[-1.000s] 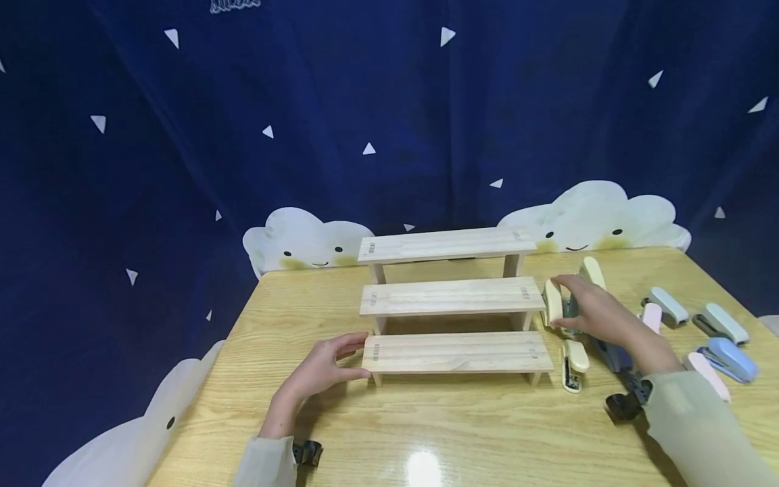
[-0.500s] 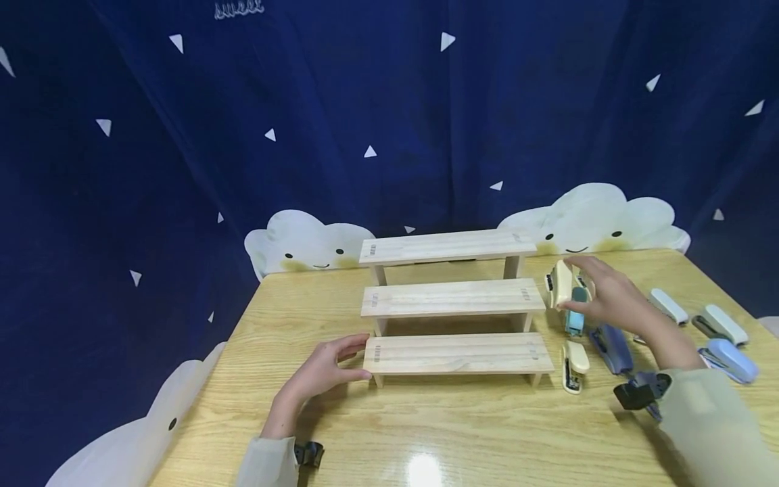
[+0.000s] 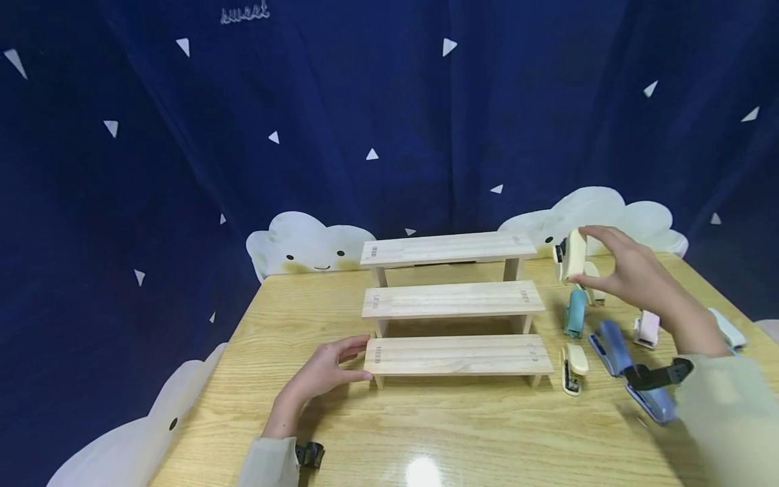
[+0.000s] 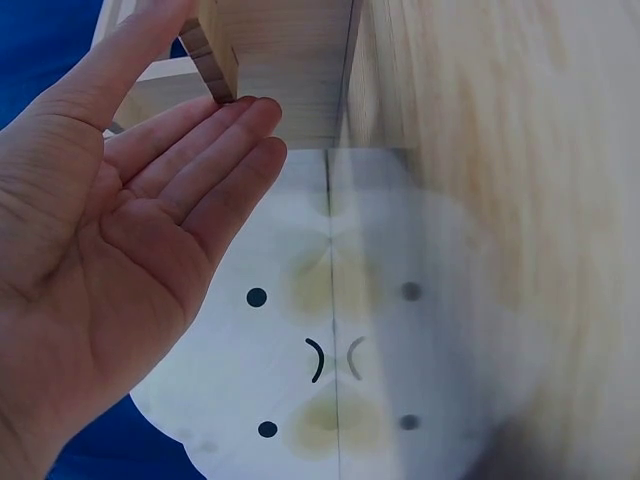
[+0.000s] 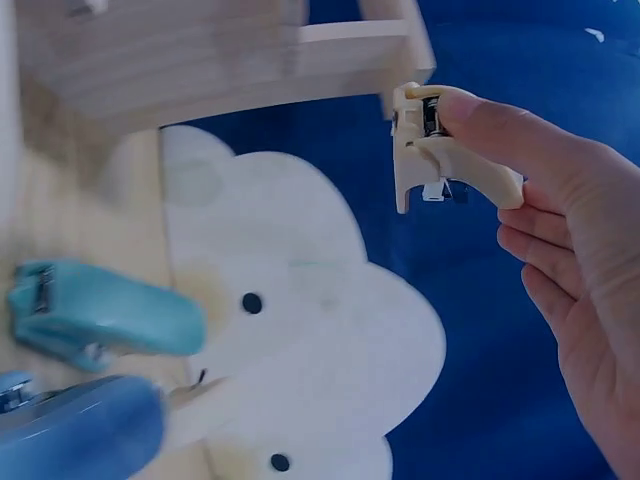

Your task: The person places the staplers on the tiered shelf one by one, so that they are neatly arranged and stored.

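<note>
Between thumb and fingers, my right hand [image 3: 639, 274] pinches a cream stapler [image 3: 574, 256], raised above the table just right of the shelf. The right wrist view shows this stapler [image 5: 455, 165] from its metal-fitted side, the thumb on it. My left hand [image 3: 328, 365] spans the left end of the bottom step of a three-tier wooden shelf [image 3: 459, 355], thumb at its front edge and fingers at its rear. In the left wrist view, fingertips of the left hand [image 4: 140, 220] touch the board's end. Nearest the right hand stand a teal stapler [image 3: 575, 313] and another cream stapler [image 3: 594, 284].
A third cream stapler [image 3: 574, 368] lies by the shelf's front right leg. Blue staplers [image 3: 615, 348], a pink stapler [image 3: 648, 329] and a pale stapler [image 3: 727, 328] lie farther right. White cloud-shaped panels [image 3: 310, 240] and a dark blue curtain [image 3: 402, 101] stand behind the table.
My right hand has lifted the cream stapler from beside the shelf, upward and slightly right, uncovering the teal stapler. The left hand has stayed at the shelf's end.
</note>
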`<state>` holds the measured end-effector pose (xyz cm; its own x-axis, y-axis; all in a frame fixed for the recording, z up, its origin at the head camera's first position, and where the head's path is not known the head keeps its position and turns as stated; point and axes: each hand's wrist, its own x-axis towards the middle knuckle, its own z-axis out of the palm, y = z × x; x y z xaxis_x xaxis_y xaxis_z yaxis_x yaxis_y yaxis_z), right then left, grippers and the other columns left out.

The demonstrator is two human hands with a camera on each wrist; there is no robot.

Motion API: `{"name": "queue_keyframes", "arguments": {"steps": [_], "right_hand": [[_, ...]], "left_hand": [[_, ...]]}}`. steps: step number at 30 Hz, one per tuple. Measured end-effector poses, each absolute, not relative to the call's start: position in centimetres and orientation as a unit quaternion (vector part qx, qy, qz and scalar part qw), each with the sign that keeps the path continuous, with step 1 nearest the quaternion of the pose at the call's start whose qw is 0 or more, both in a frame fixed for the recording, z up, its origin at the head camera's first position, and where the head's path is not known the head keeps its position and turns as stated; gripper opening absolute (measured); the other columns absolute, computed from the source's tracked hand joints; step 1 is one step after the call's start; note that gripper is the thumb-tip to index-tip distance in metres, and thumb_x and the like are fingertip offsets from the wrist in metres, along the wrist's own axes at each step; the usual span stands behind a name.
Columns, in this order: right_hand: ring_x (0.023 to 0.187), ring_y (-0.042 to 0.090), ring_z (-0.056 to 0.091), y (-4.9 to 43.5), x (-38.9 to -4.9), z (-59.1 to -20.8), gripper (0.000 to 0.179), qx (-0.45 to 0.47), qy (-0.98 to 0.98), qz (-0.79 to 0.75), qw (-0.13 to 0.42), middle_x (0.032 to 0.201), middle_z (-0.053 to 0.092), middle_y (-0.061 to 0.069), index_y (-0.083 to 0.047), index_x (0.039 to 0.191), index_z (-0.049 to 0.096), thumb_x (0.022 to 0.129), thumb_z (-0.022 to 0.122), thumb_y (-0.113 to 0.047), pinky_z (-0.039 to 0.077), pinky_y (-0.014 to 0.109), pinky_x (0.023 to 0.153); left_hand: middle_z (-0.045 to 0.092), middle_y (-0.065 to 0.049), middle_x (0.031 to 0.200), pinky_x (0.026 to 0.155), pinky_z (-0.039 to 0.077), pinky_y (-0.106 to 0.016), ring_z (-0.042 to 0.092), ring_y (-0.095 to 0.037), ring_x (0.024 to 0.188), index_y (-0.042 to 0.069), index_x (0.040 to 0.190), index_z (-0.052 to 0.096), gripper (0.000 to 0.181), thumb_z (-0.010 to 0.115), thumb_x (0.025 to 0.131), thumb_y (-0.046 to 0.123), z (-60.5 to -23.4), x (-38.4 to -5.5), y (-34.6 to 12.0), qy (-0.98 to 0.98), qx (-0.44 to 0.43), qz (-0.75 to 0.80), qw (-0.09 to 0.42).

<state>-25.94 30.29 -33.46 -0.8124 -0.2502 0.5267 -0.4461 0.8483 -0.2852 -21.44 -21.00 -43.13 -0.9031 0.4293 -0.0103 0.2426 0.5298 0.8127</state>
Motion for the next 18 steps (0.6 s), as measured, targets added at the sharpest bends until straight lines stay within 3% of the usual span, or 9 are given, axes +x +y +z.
{"name": "queue_keyframes", "arguments": {"steps": [8,18], "right_hand": [[0.12,0.045,0.053,28.4,-26.6,-31.0,0.088,0.233,-0.907,0.201,0.287,0.135,0.054,0.025,0.0,0.136,0.05,0.06,0.092,-0.015,0.048,0.059,0.091],[0.123,0.044,0.052,24.3,-28.2,-29.2,0.08,0.271,-0.9,0.21,0.269,0.134,0.055,0.024,0.004,0.135,0.05,0.067,0.089,-0.015,0.047,0.061,0.097]], "left_hand": [[0.053,-0.017,0.144,0.11,0.045,-0.047,0.054,-0.035,0.132,0.003,0.143,0.048,0.073,0.079,0.082,0.028,-43.0,-21.4,-21.2,0.868,0.208,0.439,0.101],[0.053,-0.014,0.145,0.112,0.044,-0.046,0.053,-0.033,0.132,0.004,0.144,0.048,0.075,0.08,0.081,0.03,-42.9,-21.4,-21.1,0.872,0.201,0.435,0.103]]}}
